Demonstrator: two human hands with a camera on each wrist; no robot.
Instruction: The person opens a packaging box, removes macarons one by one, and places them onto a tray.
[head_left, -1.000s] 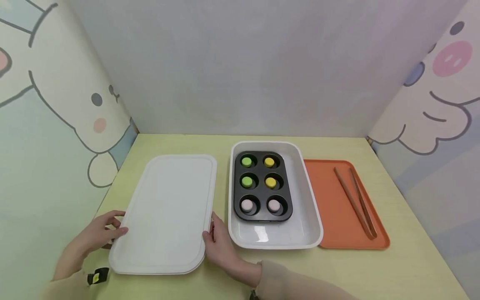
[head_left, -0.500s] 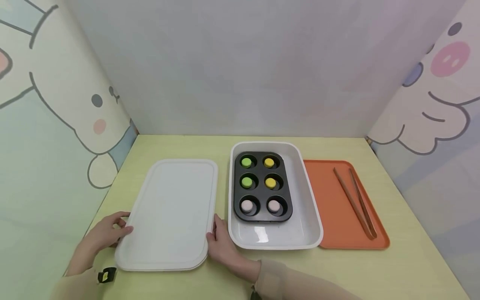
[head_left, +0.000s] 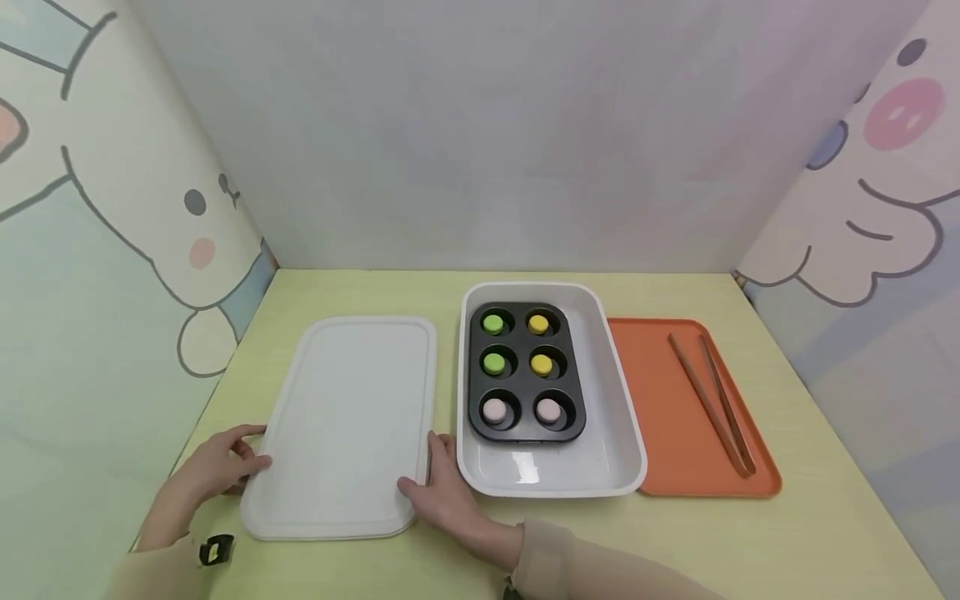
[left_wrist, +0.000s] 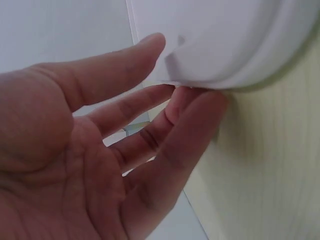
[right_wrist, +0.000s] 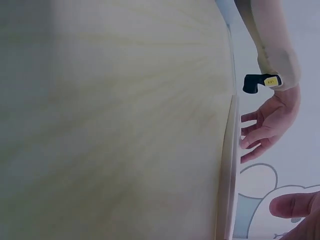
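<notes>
A flat white rectangular panel [head_left: 345, 425], rounded at the corners like a lid or tray, lies low on the left half of the table. My left hand [head_left: 217, 467] is at its lower left edge; in the left wrist view the fingertips touch the underside of the rim and the thumb stands a little off the top face. My right hand [head_left: 442, 492] is at the lower right edge, index finger along the rim and thumb reaching over the top. In the right wrist view that thumb [right_wrist: 292, 205] is apart from the panel.
Right of the panel stands a white bin [head_left: 615, 417] holding a dark muffin tin [head_left: 522, 400] with green, yellow and pink macarons in its cups. An orange tray [head_left: 652, 417] beyond it carries brown tongs [head_left: 708, 400]. Walls enclose the back and sides.
The panel has shifted slightly right and settled lower. My left hand has followed it to the right. My right thumb has moved off the rim and out over the top face.
</notes>
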